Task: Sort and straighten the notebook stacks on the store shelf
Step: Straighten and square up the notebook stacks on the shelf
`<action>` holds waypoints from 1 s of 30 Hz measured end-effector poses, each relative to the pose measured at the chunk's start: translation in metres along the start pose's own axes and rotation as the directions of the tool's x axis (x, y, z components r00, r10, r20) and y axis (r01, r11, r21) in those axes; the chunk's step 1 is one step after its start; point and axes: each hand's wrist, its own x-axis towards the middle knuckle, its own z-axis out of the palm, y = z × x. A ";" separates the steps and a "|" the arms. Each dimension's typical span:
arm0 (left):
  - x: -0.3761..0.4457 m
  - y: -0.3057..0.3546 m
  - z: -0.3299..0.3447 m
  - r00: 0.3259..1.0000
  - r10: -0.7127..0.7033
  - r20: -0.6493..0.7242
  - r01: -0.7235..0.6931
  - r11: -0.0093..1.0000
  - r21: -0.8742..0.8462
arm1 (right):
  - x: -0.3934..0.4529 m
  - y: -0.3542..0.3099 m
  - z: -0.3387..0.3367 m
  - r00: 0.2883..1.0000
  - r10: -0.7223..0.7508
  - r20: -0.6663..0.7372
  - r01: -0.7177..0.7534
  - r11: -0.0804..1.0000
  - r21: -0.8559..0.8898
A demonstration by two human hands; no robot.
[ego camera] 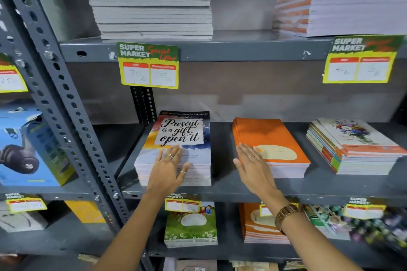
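Middle grey metal shelf (242,189), three lots. Left: stack of notebooks with a painted "Present is a gift, open it" cover (176,138), edges fairly even; left hand (168,166) lies flat and open on its front, gripping nothing. Centre: stack of plain orange notebooks (273,141), roughly square; right hand (253,166) flat, fingers spread, against its left side, holding nothing. Right: fanned, skewed stack of floral-cover notebooks (352,147), untouched. Judgement: work partway, that pile outstanding.

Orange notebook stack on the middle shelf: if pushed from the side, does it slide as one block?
Probably not: the orange stack is loose thin books, so upper ones likely shear. Covers look smooth, perhaps slippery. The right hand touches its left edge.
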 end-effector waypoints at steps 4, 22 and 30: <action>0.016 0.037 0.013 0.996 0.089 0.007 -0.089 0.996 0.023 | -0.014 0.045 -0.021 0.990 0.140 -0.017 -0.140 0.990 -0.003; 0.061 0.161 0.081 0.950 0.224 0.218 -0.240 0.970 0.046 | -0.028 0.143 -0.047 0.976 0.013 0.216 0.027 0.984 -0.178; 0.059 0.162 0.092 0.973 0.153 0.170 -0.160 0.987 0.023 | -0.026 0.154 -0.040 0.976 -0.032 0.213 0.075 0.978 -0.193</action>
